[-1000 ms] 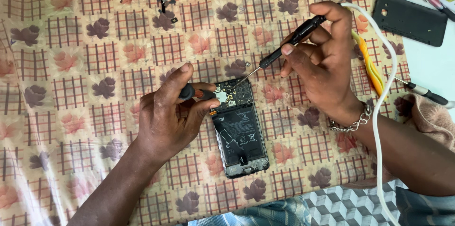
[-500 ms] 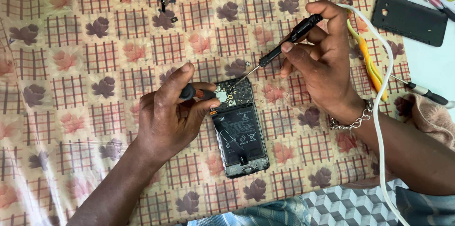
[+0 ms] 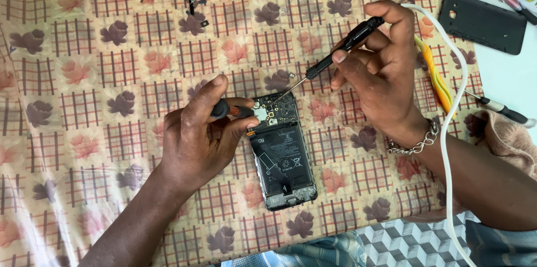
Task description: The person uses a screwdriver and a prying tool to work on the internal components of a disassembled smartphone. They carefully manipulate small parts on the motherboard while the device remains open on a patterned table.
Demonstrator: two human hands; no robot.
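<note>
An opened phone (image 3: 282,155), back cover off, lies on the flower-patterned worktop (image 3: 84,76). The left hand (image 3: 201,132) pins its upper edge, fingers closed around a small black-and-orange tool (image 3: 230,111). The right hand (image 3: 380,71) grips a black screwdriver (image 3: 335,57), tip over the circuit board. A slip could gouge the board or flick a tiny screw away.

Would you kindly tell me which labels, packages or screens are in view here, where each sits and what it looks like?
Battery label: on the opened phone lying at the centre of the patterned cloth, beside the left hand; a black rectangle with small white print and symbols.
No packages show.
No screen shows; the phone lies back up, its dark back cover apart at upper right.
</note>
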